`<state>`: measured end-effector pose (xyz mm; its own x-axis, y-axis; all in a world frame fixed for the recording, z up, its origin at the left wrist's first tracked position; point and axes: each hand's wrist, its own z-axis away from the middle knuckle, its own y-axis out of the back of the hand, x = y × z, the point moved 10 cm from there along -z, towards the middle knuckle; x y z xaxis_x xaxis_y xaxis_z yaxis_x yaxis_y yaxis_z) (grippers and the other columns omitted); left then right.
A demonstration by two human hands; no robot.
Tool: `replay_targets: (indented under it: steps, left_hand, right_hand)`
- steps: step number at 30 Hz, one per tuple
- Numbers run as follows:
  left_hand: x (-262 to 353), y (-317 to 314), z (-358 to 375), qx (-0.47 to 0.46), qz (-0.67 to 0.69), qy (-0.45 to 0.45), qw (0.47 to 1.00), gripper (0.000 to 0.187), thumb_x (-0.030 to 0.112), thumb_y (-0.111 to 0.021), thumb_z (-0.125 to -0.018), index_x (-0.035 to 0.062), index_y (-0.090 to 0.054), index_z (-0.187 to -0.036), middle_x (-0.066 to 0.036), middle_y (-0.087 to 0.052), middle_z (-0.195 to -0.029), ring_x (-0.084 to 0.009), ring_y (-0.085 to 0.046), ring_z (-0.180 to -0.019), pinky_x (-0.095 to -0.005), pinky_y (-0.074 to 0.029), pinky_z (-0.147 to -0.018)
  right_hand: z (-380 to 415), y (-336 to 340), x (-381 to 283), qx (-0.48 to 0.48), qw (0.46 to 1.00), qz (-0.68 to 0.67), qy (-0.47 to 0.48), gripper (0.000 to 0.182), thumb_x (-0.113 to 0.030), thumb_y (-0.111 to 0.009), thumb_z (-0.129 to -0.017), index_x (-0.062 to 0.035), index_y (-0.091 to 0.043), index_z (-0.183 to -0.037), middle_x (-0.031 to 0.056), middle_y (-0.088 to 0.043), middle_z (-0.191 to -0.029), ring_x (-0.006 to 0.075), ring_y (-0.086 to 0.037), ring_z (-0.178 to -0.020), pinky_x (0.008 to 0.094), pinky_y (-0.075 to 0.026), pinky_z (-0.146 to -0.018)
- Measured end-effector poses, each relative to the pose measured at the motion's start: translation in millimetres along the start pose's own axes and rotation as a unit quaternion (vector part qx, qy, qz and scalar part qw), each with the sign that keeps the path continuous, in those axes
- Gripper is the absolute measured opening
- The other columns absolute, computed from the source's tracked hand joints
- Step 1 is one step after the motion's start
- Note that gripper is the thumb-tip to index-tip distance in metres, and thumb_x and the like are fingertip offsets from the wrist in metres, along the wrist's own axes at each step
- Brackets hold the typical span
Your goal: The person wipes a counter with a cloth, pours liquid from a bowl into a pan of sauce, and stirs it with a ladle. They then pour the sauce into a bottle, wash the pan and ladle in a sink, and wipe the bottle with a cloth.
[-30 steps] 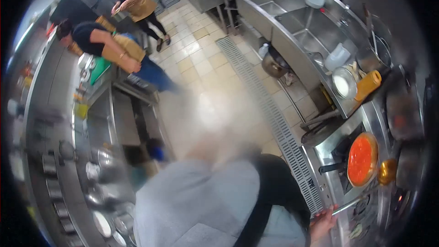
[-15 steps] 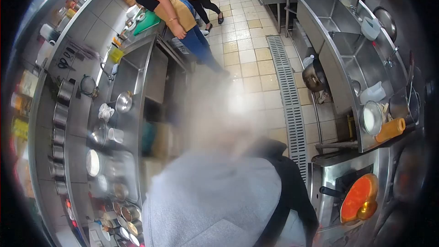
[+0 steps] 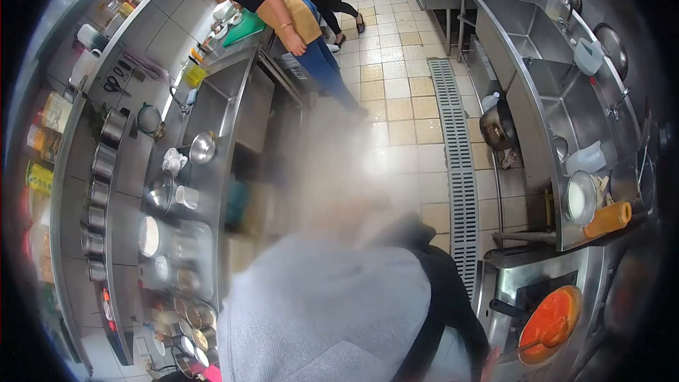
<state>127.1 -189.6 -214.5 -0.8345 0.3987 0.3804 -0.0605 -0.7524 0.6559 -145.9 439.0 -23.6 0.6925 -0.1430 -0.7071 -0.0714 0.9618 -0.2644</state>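
Orange-red sauce (image 3: 541, 322) fills a round pan on the stove at the lower right, its black handle (image 3: 508, 309) pointing left. In the sauce rests the bowl of a ladle (image 3: 555, 332), whose thin handle runs down and left over the pan's rim. At that handle's near end, a blurred sliver of my right hand (image 3: 489, 366) shows beside the dark sleeve; its fingers look closed around the handle, mostly hidden. My left hand is out of sight, behind the grey-and-black clothed back that fills the bottom centre.
A steel sink counter (image 3: 527, 71) runs along the right, bearing a sieve (image 3: 581, 198) and an orange bottle (image 3: 608, 219). Bowls and pots line the left counter (image 3: 212, 141). A grated drain (image 3: 456, 170) crosses the tiled floor. Two people in tan aprons (image 3: 300, 18) stand at the upper left.
The ladle's bowl, raised and shiny over the pan's right edge before, now lies lower and left in the sauce, coated orange. The whole view has shifted slightly.
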Motion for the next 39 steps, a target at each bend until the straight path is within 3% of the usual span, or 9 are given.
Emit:
replay_targets:
  steps: [4, 8, 16, 20, 21, 24, 25, 28, 39]
  left_hand:
    - [5.0, 3.7, 8.3, -0.009, 0.041, 0.027, 0.999, 0.052, 0.042, -0.065, -0.082, 0.0015, -0.065, -0.115, -0.021, -0.064, -0.114, -0.0365, -0.060, -0.107, -0.0419, -0.046, -0.094]
    - [-8.1, -10.8, -10.6, -0.002, -0.009, -0.012, 1.000, 0.051, 0.043, -0.064, -0.081, 0.0009, -0.068, -0.109, -0.023, -0.065, -0.110, -0.0381, -0.061, -0.104, -0.0433, -0.047, -0.091]
    - [-8.3, -16.0, -12.7, -0.018, -0.078, -0.041, 0.996, 0.047, 0.045, -0.062, -0.081, 0.0006, -0.070, -0.094, -0.024, -0.066, -0.099, -0.0396, -0.062, -0.096, -0.0472, -0.047, -0.084]
    - [-22.7, -17.6, -21.5, 0.056, 0.184, -0.144, 0.971, 0.046, 0.044, -0.062, -0.080, -0.0001, -0.070, -0.089, -0.024, -0.066, -0.093, -0.0397, -0.064, -0.087, -0.0479, -0.049, -0.080]
    - [-0.9, 0.3, -2.3, 0.047, 0.049, -0.128, 0.989, 0.045, 0.043, -0.062, -0.080, -0.0003, -0.070, -0.088, -0.024, -0.067, -0.091, -0.0396, -0.064, -0.082, -0.0477, -0.051, -0.074]
    - [9.6, 9.2, -11.4, 0.047, 0.132, -0.147, 0.979, 0.045, 0.043, -0.061, -0.080, -0.0003, -0.070, -0.088, -0.023, -0.067, -0.089, -0.0397, -0.065, -0.081, -0.0480, -0.051, -0.073]
    - [-1.8, -3.4, -23.9, -0.048, -0.022, 0.016, 0.998, 0.046, 0.044, -0.061, -0.081, 0.0002, -0.070, -0.089, -0.022, -0.067, -0.093, -0.0395, -0.064, -0.087, -0.0489, -0.049, -0.079]
    - [32.8, 11.6, -17.4, 0.007, -0.082, -0.137, 0.987, 0.047, 0.046, -0.058, -0.084, 0.0008, -0.070, -0.090, -0.022, -0.066, -0.097, -0.0395, -0.062, -0.094, -0.0497, -0.047, -0.084]
    - [-2.2, -20.5, -53.9, -0.009, -0.142, -0.111, 0.984, 0.046, 0.045, -0.054, -0.087, 0.0015, -0.070, -0.091, -0.022, -0.065, -0.102, -0.0389, -0.060, -0.099, -0.0491, -0.047, -0.086]
  right_hand:
    - [-105.9, 104.2, 49.9, -0.092, 0.991, 0.072, -0.066, 0.043, -0.055, -0.048, -0.095, -0.0148, -0.057, -0.110, 0.0013, -0.057, -0.090, 0.0112, -0.054, -0.081, 0.0263, -0.045, -0.072]
    - [25.6, -38.0, -13.8, -0.021, 0.998, -0.055, 0.018, 0.037, -0.039, -0.064, -0.090, -0.0209, -0.057, -0.122, -0.0039, -0.054, -0.075, 0.0152, -0.050, -0.068, 0.0323, -0.044, -0.061]
    - [28.5, -45.8, -13.5, 0.007, 1.000, -0.030, -0.005, 0.020, -0.039, -0.060, -0.093, -0.0194, -0.057, -0.097, -0.0049, -0.048, -0.070, 0.0133, -0.046, -0.066, 0.0304, -0.042, -0.056]
    - [31.7, -38.6, -8.3, 0.068, 0.997, -0.020, -0.007, 0.022, -0.039, -0.062, -0.092, -0.0179, -0.056, -0.087, -0.0035, -0.049, -0.068, 0.0154, -0.046, -0.062, 0.0314, -0.044, -0.055]
    - [32.1, -38.9, -6.1, 0.078, 0.997, -0.017, -0.011, 0.023, -0.038, -0.063, -0.091, -0.0176, -0.056, -0.085, -0.0032, -0.049, -0.068, 0.0160, -0.046, -0.061, 0.0317, -0.044, -0.055]
    - [33.0, -34.9, -4.5, 0.097, 0.995, -0.021, -0.003, 0.023, -0.037, -0.063, -0.091, -0.0164, -0.056, -0.084, -0.0025, -0.050, -0.068, 0.0161, -0.047, -0.060, 0.0317, -0.044, -0.055]
    - [33.4, -34.9, -4.1, 0.097, 0.995, -0.024, 0.003, 0.023, -0.037, -0.063, -0.091, -0.0161, -0.057, -0.084, -0.0024, -0.050, -0.068, 0.0158, -0.047, -0.060, 0.0316, -0.045, -0.055]
    - [33.0, -35.5, -0.9, 0.104, 0.994, -0.032, 0.013, 0.022, -0.035, -0.063, -0.092, -0.0149, -0.058, -0.086, -0.0019, -0.051, -0.069, 0.0152, -0.047, -0.061, 0.0313, -0.045, -0.055]
    - [33.4, -30.2, 7.6, 0.124, 0.991, -0.048, 0.034, 0.019, -0.030, -0.063, -0.093, -0.0108, -0.063, -0.094, -0.0002, -0.054, -0.071, 0.0127, -0.050, -0.063, 0.0300, -0.046, -0.057]
